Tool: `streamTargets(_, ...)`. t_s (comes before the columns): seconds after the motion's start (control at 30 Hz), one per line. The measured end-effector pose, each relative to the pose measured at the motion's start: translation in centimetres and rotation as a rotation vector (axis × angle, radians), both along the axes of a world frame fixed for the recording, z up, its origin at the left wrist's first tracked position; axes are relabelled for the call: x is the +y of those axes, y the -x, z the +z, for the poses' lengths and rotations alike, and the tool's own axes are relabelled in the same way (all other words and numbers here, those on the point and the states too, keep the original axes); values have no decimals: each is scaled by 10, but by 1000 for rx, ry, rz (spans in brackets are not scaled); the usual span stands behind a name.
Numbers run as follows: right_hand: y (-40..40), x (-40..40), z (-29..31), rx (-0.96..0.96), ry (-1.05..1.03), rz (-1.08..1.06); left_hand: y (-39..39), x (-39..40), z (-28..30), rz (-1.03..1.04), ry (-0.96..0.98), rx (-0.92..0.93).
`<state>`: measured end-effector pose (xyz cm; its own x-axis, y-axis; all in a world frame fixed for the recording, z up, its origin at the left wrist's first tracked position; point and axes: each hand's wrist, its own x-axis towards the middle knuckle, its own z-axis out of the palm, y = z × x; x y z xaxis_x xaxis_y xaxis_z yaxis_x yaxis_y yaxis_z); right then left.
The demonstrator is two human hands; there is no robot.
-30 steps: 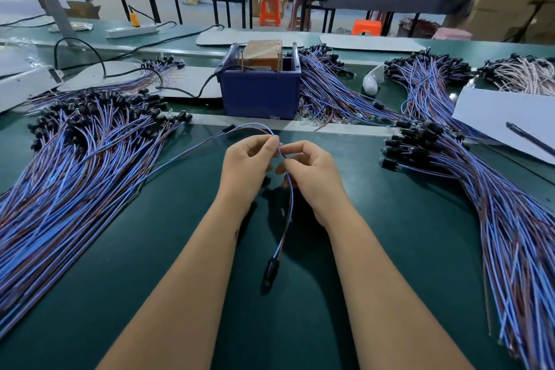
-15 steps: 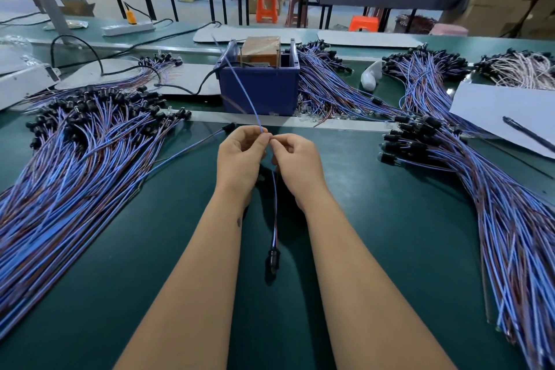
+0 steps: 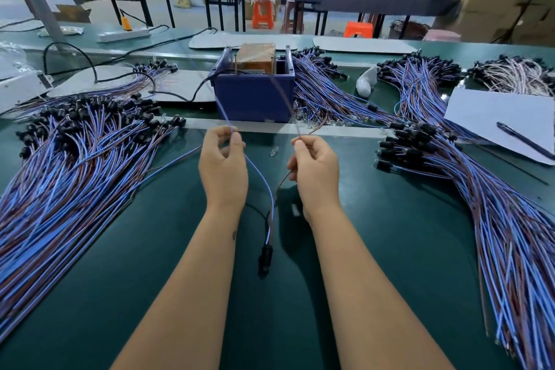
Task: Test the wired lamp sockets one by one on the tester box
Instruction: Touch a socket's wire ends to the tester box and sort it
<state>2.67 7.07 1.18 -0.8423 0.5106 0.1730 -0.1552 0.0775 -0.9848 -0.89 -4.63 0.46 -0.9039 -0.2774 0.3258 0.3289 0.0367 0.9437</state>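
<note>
While the left hand (image 3: 223,164) pinches the blue wire (image 3: 260,180), the right hand (image 3: 315,167) pinches the red wire (image 3: 282,182), the two spread apart above the green bench (image 3: 405,264). Both wires run down to one black socket (image 3: 265,254) hanging between the forearms, near the bench (touching or not, cannot tell). The blue tester box (image 3: 253,93) sits beyond the hands. Socket bundles lie left (image 3: 75,153) and right (image 3: 480,189). A pen (image 3: 524,140) rests on paper (image 3: 495,117), far right.
</note>
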Motion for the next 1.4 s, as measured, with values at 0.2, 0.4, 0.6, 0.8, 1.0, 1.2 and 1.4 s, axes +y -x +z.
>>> streamTargets(0.2,3,11,2,32,104,-86,7,3,-5,-74,220,-186)
streamTargets(0.4,5,7,2,17,84,-45,7,1,-3,-60,173,-136)
streamTargets(0.6,8,6,5,31,132,-15,9,-2,1,52,16,-126)
streamTargets(0.8,11,8,5,21,149,-17,14,-1,-3,1,118,-154)
streamTargets(1.0,11,8,3,-2,105,4,13,0,-6,-45,197,-180)
streamTargets(1.2,11,8,2,-12,88,-3,11,0,-5,-56,203,-173)
streamTargets(1.4,12,5,2,-22,58,20,10,0,-5,-66,224,-173)
